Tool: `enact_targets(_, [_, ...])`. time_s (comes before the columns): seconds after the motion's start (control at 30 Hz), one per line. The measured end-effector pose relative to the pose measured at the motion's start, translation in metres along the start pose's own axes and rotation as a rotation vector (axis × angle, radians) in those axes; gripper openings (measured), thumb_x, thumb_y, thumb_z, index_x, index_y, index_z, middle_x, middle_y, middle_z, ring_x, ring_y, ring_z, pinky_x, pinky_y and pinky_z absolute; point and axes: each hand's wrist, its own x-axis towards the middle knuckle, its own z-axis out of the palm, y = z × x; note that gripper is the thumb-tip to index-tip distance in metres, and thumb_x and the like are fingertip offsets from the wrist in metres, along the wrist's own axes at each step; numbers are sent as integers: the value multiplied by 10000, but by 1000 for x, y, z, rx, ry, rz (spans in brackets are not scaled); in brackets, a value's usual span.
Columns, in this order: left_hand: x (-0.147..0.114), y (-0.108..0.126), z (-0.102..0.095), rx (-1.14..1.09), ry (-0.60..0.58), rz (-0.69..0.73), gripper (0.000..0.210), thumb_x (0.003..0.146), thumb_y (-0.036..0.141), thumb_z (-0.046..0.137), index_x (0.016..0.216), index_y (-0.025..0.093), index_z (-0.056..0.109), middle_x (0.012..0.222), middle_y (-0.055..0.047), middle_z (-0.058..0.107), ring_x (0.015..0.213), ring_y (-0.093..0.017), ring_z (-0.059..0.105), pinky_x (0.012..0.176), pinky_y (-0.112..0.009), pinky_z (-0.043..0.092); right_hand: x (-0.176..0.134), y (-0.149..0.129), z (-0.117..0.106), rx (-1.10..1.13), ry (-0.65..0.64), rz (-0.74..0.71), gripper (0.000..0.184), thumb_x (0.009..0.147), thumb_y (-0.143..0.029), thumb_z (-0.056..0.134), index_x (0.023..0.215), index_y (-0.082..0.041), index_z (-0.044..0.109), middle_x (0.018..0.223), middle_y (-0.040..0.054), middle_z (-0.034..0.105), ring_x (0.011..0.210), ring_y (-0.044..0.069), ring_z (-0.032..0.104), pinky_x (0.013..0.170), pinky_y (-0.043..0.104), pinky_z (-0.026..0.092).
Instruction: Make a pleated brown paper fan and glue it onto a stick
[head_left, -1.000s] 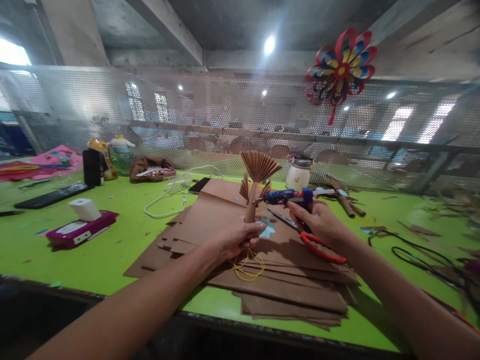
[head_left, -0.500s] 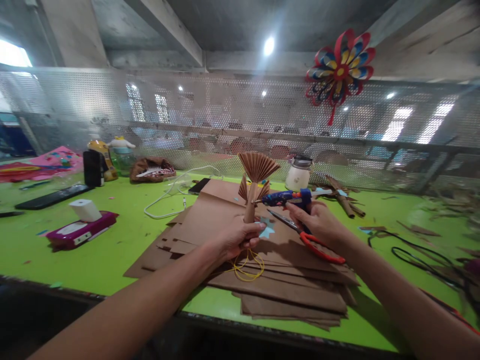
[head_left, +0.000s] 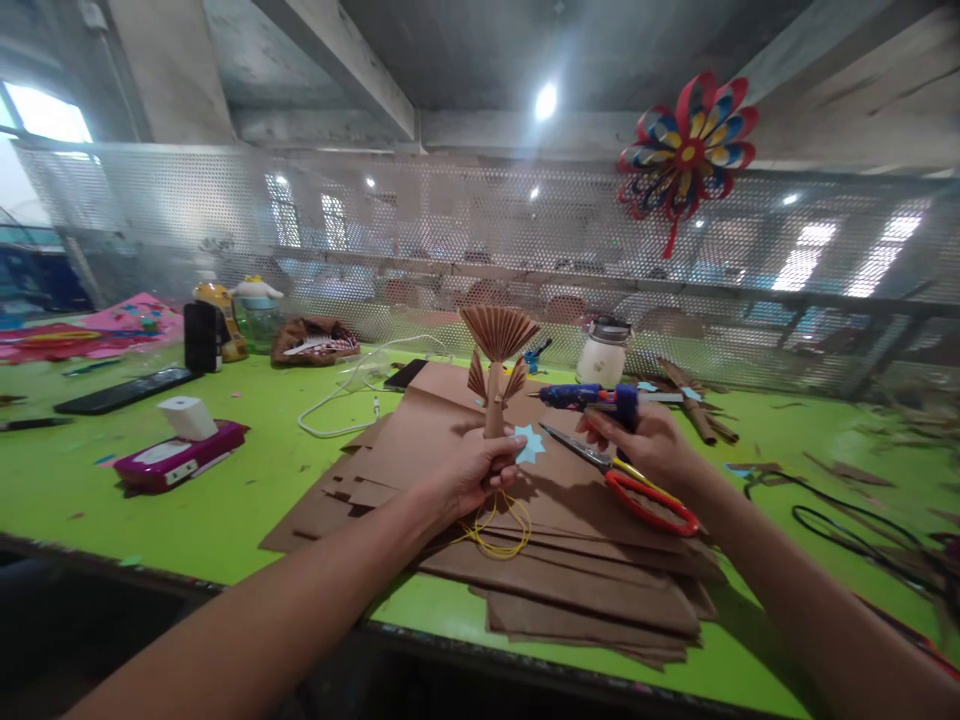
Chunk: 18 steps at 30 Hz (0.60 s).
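My left hand (head_left: 480, 472) is closed round the stem of a brown paper craft (head_left: 496, 375), which stands upright with a pleated fan on top and two small pleated pieces at its sides. Beside those fingers is a light-blue star-shaped paper piece (head_left: 531, 445); whether they pinch it I cannot tell. A blue glue gun (head_left: 592, 397) is gripped in my right hand (head_left: 649, 440), its nozzle pointing left, apart from the craft. Under that hand lie red-handled scissors (head_left: 649, 503) on stacked brown paper sheets (head_left: 570, 580). A loop of yellow string (head_left: 501, 530) hangs or lies below my left hand.
On the green table (head_left: 247, 530), a purple pack (head_left: 180, 455) with a white adapter (head_left: 186, 418) sits at left, near a white cable (head_left: 330, 432). A white jar (head_left: 602, 350) stands behind. Black cord (head_left: 840, 530) and paper scraps lie at right. A perforated metal screen (head_left: 450, 220) rises beyond.
The glue gun has drawn back to the right, its nozzle leaving the craft's stem. The paper craft has shifted slightly left in my left hand. The whole view has swung a little.
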Motion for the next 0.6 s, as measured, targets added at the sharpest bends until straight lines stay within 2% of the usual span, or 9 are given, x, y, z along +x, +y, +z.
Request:
enact_targets(0.13, [1, 2, -2, -30, 12, 27, 217, 699, 218, 624, 674, 147, 420, 441, 96, 273, 363, -11, 251, 343, -145, 138, 5, 22, -1, -249, 186, -58, 314, 761, -402, 515, 872, -124, 611, 753, 88, 642, 657, 193, 569, 618, 309, 443])
enact_targets(0.23, [-1, 4, 0, -25, 0, 2, 198, 696, 212, 625, 731, 149, 441, 430, 101, 268, 362, -18, 269, 339, -140, 117, 9, 47, -3, -418, 220, -98, 301, 746, -314, 525, 985, -146, 594, 857, 94, 639, 753, 206, 573, 705, 328, 431])
enact_targets(0.33, [-4, 7, 3, -43, -87, -38, 190, 702, 206, 620, 748, 147, 445, 435, 100, 271, 367, -18, 276, 344, -143, 115, 12, 72, -5, -552, 142, 31, 269, 709, -288, 538, 918, -139, 616, 808, 91, 632, 723, 207, 564, 664, 323, 427])
enact_targets(0.4, [-6, 8, 5, -57, -147, -55, 187, 706, 206, 616, 749, 146, 444, 441, 98, 273, 368, -18, 276, 347, -150, 116, 12, 81, -7, -551, 17, 76, 245, 668, -254, 560, 875, -145, 632, 813, 85, 641, 740, 209, 568, 677, 322, 431])
enact_targets(0.47, [-7, 8, 6, -61, -169, -53, 193, 704, 212, 619, 759, 148, 445, 439, 99, 262, 365, -20, 274, 348, -158, 113, 12, 80, -9, -515, -41, 50, 280, 625, -190, 570, 892, -155, 643, 896, 92, 650, 837, 222, 569, 759, 340, 426])
enact_targets(0.53, [-7, 7, 7, -52, -162, -35, 212, 699, 229, 630, 768, 148, 446, 442, 100, 259, 368, -21, 277, 349, -161, 107, 12, 67, -9, -469, 47, 6, 304, 626, -163, 554, 914, -153, 648, 967, 104, 641, 924, 233, 553, 835, 367, 402])
enact_targets(0.6, [-6, 5, 7, -33, -155, -10, 228, 700, 256, 636, 765, 146, 448, 451, 98, 262, 377, -19, 280, 350, -159, 104, 10, 44, -6, -350, 179, -2, 244, 703, -236, 517, 885, -144, 651, 923, 100, 644, 878, 218, 565, 807, 365, 419])
